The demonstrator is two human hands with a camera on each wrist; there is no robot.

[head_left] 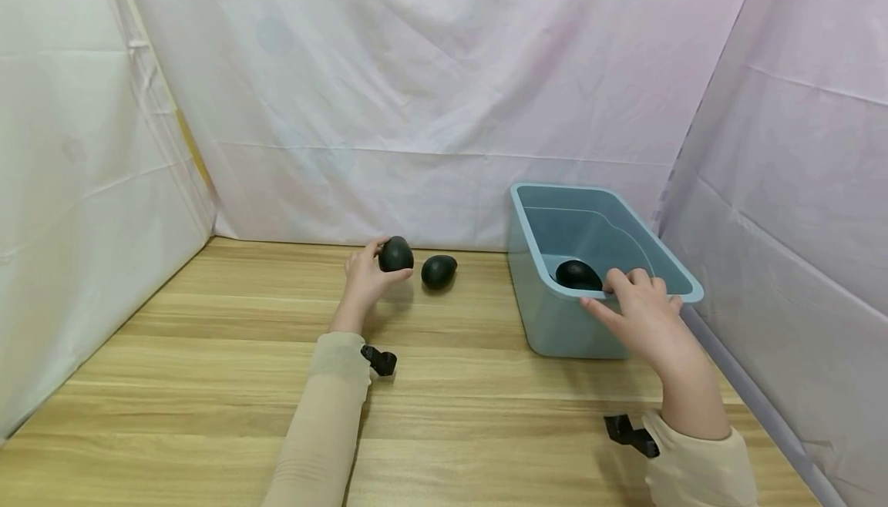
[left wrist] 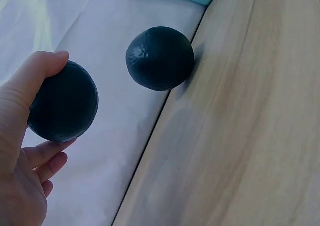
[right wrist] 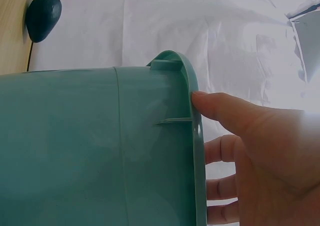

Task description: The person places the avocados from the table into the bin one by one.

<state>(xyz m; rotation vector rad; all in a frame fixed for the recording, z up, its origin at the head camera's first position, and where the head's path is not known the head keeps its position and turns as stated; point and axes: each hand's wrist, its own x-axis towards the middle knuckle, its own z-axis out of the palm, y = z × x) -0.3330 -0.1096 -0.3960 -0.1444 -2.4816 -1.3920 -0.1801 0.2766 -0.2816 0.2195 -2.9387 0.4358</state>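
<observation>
My left hand (head_left: 365, 274) holds a dark avocado (head_left: 396, 253) between thumb and fingers, raised off the table; the left wrist view shows the thumb across its top and the fingers beneath. Just to the right, a second avocado (head_left: 438, 271) lies on the wooden table. On the right stands a blue-green plastic bin (head_left: 525, 276) with another avocado (head_left: 579, 275) inside, near its front wall. My right hand (head_left: 641, 320) grips the bin's front rim, thumb outside and fingers over the inner side. Part of the avocado in the bin is hidden by that front rim.
The wooden table (head_left: 472, 414) meets a white cloth backdrop (head_left: 416, 106) at its back edge. More cloth hangs at the left and right sides, the right one close to the bin. A small black camera mount sits on each wrist.
</observation>
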